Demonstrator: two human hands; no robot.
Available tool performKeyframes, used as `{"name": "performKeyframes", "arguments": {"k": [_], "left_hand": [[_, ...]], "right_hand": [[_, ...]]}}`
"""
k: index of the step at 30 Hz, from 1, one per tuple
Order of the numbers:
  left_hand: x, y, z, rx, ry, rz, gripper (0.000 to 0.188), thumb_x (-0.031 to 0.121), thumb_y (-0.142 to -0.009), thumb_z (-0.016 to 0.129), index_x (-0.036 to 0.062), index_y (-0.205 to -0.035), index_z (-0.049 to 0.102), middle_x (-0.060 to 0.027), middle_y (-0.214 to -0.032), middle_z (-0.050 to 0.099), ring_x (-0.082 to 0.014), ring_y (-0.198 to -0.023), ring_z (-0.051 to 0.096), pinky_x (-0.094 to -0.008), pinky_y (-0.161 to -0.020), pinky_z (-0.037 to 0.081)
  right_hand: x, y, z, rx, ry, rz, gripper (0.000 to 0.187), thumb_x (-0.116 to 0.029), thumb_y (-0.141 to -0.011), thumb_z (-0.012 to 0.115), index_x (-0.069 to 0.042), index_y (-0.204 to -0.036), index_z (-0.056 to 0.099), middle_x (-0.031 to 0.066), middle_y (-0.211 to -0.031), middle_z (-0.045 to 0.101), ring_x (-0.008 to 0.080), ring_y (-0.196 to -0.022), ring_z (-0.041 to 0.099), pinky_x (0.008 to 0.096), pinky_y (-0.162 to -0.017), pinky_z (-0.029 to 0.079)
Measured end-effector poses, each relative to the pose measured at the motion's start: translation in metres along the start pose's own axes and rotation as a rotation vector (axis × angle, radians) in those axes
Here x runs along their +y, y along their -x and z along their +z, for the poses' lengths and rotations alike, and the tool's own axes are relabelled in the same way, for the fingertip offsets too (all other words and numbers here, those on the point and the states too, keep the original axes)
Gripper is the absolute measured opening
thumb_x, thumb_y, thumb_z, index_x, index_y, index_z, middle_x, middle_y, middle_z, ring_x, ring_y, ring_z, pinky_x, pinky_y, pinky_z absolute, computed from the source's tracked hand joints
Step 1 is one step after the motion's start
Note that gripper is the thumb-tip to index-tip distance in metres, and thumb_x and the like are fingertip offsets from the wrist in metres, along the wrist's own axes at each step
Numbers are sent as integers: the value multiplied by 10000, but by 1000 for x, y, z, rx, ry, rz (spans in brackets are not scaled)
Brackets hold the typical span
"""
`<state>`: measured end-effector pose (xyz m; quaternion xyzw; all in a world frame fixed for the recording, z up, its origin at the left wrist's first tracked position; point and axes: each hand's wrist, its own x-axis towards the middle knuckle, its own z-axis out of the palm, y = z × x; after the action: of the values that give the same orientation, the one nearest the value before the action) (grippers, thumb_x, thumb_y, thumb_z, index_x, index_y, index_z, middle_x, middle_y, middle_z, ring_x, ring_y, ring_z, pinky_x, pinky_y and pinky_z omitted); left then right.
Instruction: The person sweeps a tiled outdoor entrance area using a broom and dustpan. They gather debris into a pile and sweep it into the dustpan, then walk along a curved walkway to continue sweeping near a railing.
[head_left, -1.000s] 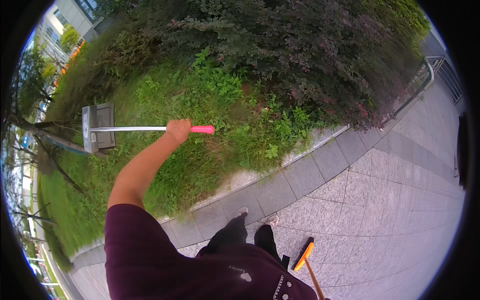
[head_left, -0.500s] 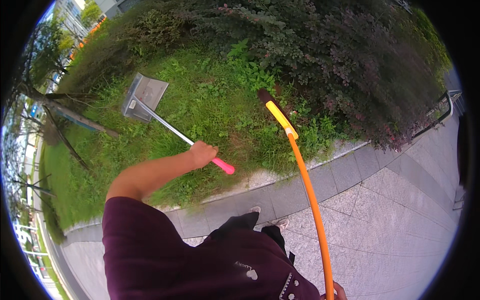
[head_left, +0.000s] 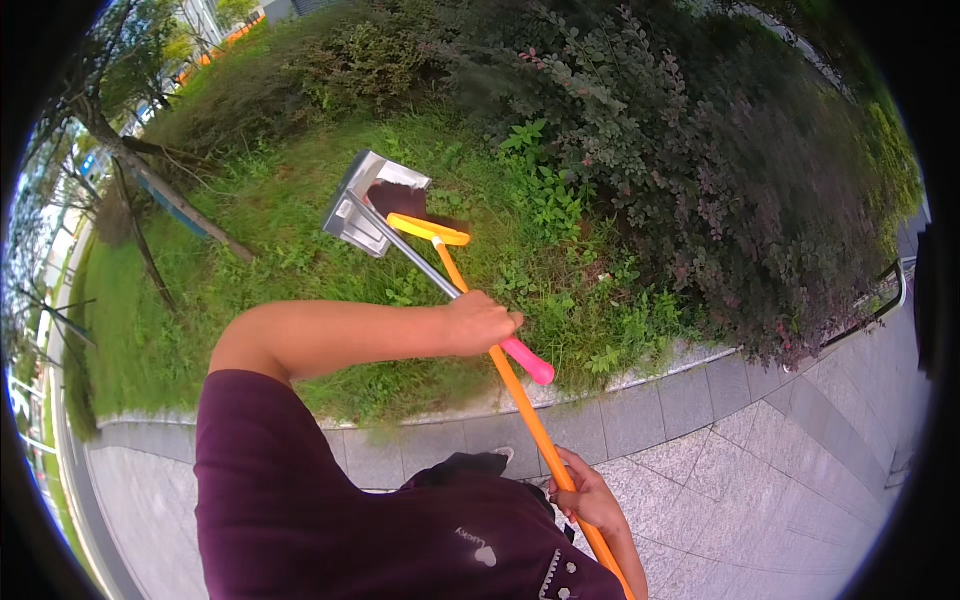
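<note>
My left hand [head_left: 483, 324] is closed round the long-handled dustpan, just above its pink grip [head_left: 530, 362]. The grey dustpan pan [head_left: 358, 232] is over the grass, at the far end of a metal handle [head_left: 425, 262]. My right hand [head_left: 590, 492] grips the orange handle [head_left: 525, 405] of a broom, low and near my body. The broom's yellow head [head_left: 428, 229] with dark bristles [head_left: 398, 199] lies at the pan's open side, bristles partly over the pan. The broom handle passes behind my left hand and the pink grip.
A weedy grass bed [head_left: 300, 270] spreads ahead, edged by a stone kerb [head_left: 640, 425]. Dark purple-leaved shrubs [head_left: 660, 170] crowd the right, beside a metal rail [head_left: 880, 310]. Propped tree trunks [head_left: 180, 190] stand at the left. Grey paving [head_left: 740, 500] runs along the near side.
The broom head has swung left from the shrub's edge to the dustpan. In the picture the dustpan sits further right. My right hand has come more fully into view.
</note>
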<state>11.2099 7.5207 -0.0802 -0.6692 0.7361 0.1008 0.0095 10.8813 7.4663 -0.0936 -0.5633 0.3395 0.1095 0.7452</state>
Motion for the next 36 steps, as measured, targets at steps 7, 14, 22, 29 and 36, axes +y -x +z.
{"name": "performKeyframes", "arguments": {"k": [7,14,22,29,36], "left_hand": [[-33,2,29,-87,-68,-21,211,80,-741,541,33,-943,499,-99,-643,606,-285,-671,618,-392,-555,478],[-18,-5,27,-90,-123,90,201,123,-734,574,25,-891,497,-93,-634,604,-286,-650,617,-390,-532,480],[-24,7,41,-254,-199,73,112,150,-723,610,59,-779,577,-72,-697,629,-247,-710,632,-379,-565,491],[-29,-37,36,-138,-93,44,145,88,-723,570,51,-863,558,-106,-692,620,-281,-685,622,-397,-580,489],[-2,-5,-57,232,75,-116,172,0,-674,586,46,-821,509,-196,-645,574,-397,-669,569,-486,-598,433]], "right_hand": [[-11,65,4,136,30,41,758,176,-640,492,-119,-1324,354,48,-812,517,87,-540,487,198,-423,375],[-34,22,30,39,198,31,760,148,-661,494,-158,-1338,338,36,-845,519,88,-583,487,204,-480,386],[-18,22,15,187,434,-32,723,121,-667,535,-171,-1312,392,27,-834,519,102,-678,512,217,-534,413],[-38,41,16,78,190,5,759,81,-694,500,-220,-1362,298,14,-836,466,96,-653,482,217,-537,408],[9,44,-10,238,461,-364,708,21,-694,465,-128,-1356,264,63,-682,507,143,-478,460,278,-432,402]]}}
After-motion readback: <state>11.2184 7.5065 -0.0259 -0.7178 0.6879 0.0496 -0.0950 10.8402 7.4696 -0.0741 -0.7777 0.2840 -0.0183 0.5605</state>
